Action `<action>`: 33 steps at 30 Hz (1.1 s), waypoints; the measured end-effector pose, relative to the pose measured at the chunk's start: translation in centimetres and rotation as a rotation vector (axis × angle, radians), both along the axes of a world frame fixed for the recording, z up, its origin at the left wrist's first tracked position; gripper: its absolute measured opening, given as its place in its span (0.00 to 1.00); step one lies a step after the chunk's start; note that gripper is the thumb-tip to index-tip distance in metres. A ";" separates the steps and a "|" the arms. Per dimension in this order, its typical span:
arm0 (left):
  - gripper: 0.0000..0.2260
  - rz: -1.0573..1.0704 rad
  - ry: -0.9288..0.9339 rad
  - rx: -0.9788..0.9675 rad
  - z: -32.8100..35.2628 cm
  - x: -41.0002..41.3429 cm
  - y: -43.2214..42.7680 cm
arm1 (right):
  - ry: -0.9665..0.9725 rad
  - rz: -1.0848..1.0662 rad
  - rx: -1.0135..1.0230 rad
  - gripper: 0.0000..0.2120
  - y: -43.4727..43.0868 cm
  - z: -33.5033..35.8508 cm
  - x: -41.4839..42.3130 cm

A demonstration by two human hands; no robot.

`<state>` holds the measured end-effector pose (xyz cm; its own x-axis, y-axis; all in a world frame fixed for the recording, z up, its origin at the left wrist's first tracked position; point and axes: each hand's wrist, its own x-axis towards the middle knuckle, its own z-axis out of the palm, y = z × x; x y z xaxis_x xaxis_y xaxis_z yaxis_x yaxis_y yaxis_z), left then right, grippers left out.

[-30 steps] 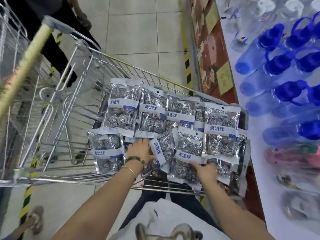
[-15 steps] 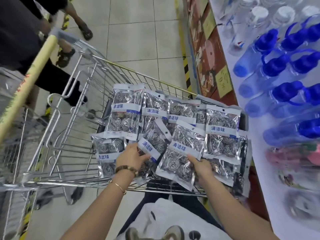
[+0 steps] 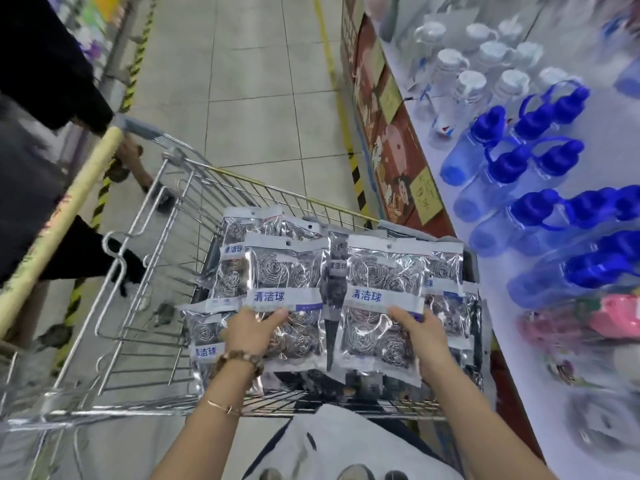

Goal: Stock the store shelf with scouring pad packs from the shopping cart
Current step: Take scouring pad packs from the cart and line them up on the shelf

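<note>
The left hand [image 3: 254,330] pinches 1 scouring pad pack [image 3: 287,271], and the right hand [image 3: 422,330] pinches a 2nd pack [image 3: 382,271], above the shopping cart [image 3: 114,408]. Both packs' long axes point away. The shelf [image 3: 502,323] lies rightward, nearer the right hand.

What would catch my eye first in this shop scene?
Two shiny scouring pad packs are held side by side above the shopping cart: the left hand grips one, the right hand the other. More packs lie in the cart below, and blue-capped bottles fill the shelf on the right.
</note>
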<state>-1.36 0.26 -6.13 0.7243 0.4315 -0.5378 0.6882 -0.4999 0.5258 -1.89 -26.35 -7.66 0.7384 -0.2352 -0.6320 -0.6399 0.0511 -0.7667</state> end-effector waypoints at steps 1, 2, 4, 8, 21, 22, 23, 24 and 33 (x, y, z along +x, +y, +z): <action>0.35 -0.016 -0.005 -0.020 0.3 0.2 -0.3 | -0.016 -0.007 -0.005 0.15 -0.3 0.3 -0.1; 0.35 -0.031 -0.019 -0.046 0.4 0.4 -0.6 | -0.036 -0.011 -0.014 0.14 -0.6 0.5 -0.3; 0.35 -0.062 -0.040 -0.073 0.7 0.8 -1.3 | -0.068 -0.024 -0.055 0.12 -0.9 0.9 -0.7; 0.36 -0.138 -0.066 -0.062 1.1 1.6 -2.8 | -0.113 -0.082 -0.108 0.20 -1.5 0.9 -1.7; 0.31 -0.541 -0.140 -0.084 3.4 1.6 -11.0 | -0.209 -0.599 -0.328 0.19 -4.3 2.6 -9.4; 0.32 -0.567 -0.141 -0.087 3.4 1.4 -11.8 | -0.214 -0.621 -0.345 0.20 -4.7 2.7 -10.3; 0.32 -0.602 -0.156 -0.088 3.6 1.2 -12.6 | -0.214 -0.650 -0.355 0.20 -5.1 2.8 -11.2; 0.31 -0.639 -0.162 -0.087 3.4 0.9 -13.5 | -0.212 -0.682 -0.361 0.20 -5.6 2.9 -12.1; 0.26 -0.941 -0.176 -0.114 4.1 -5.7 -22.7 | -0.191 -0.962 -0.436 0.31 -10.1 4.0 -24.1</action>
